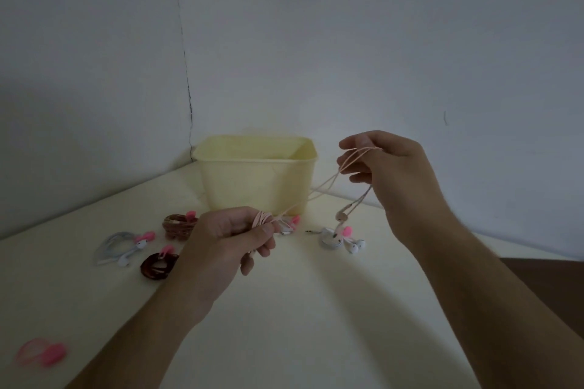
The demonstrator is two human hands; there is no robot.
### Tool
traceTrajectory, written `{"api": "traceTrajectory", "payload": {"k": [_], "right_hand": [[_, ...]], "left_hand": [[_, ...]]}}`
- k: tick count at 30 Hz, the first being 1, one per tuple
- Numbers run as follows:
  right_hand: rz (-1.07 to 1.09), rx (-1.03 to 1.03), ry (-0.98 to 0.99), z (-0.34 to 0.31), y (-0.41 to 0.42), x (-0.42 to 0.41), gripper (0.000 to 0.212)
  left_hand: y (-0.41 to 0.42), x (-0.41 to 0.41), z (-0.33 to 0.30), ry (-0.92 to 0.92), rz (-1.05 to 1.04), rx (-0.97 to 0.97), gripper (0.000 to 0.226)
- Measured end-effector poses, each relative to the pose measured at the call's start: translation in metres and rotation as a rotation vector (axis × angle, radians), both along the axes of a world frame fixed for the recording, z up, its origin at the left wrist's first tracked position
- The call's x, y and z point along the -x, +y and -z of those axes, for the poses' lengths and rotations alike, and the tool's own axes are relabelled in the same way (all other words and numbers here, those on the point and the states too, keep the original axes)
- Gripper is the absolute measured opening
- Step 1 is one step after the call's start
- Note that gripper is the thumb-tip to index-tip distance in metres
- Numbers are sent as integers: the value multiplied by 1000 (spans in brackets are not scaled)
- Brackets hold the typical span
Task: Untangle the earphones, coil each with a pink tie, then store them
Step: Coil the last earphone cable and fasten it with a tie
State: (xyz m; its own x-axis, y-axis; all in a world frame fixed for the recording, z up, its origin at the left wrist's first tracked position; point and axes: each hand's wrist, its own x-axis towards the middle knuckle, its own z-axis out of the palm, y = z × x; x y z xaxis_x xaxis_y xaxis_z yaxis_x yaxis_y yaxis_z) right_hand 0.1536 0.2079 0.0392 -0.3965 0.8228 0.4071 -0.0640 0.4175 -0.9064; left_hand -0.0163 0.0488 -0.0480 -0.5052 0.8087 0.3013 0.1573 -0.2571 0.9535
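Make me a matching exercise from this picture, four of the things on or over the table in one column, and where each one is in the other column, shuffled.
Column one:
1. yellow tub
2. pale pink earphone cable
3. grey coiled earphones
4. loose pink tie

Column two:
A. near left corner of the table
B. strung between the left hand and the right hand
C. at the back, against the wall
D. on the table left of the two brown coils

Pairs: 1-C, 2-B, 3-D, 4-A
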Motion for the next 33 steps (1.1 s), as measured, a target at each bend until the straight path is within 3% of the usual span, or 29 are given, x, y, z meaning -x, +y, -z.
{"api": "traceTrajectory", "payload": {"k": [4, 9, 14, 16, 18, 21, 23, 26, 29, 33], "right_hand": [[26, 49, -47, -2, 8, -7, 23], [8, -110, -639, 9, 17, -10, 28], [-349, -265, -965, 17, 2, 0, 54], [-562, -258, -883, 19, -11, 6, 59], [-686, -170, -755, 21, -23, 12, 46], [-584, -164, -736, 20, -32, 19, 12], [-490, -215, -794, 21, -28, 18, 21], [-387, -272, -677, 20, -21, 16, 29], [-309, -302, -552, 28, -17, 21, 29], [-296, -313, -493, 51, -19, 33, 33]], "left_hand": [[0, 2, -1, -82, -5, -31, 14], [-3, 2, 0, -100, 69, -63, 8], [-2, -1, -1, -82, 101, -40, 18], [-2, -3, -3, -62, 98, -24, 14], [-3, -5, -3, -33, 81, -12, 16], [-2, -6, -3, -2, 28, 9, 12], [-1, -6, -1, 49, -32, 32, 14], [0, -8, -1, 87, -28, 91, 13], [-3, -8, -4, -76, 168, 122, 16], [-8, -3, -9, -378, 287, -58, 18]]}}
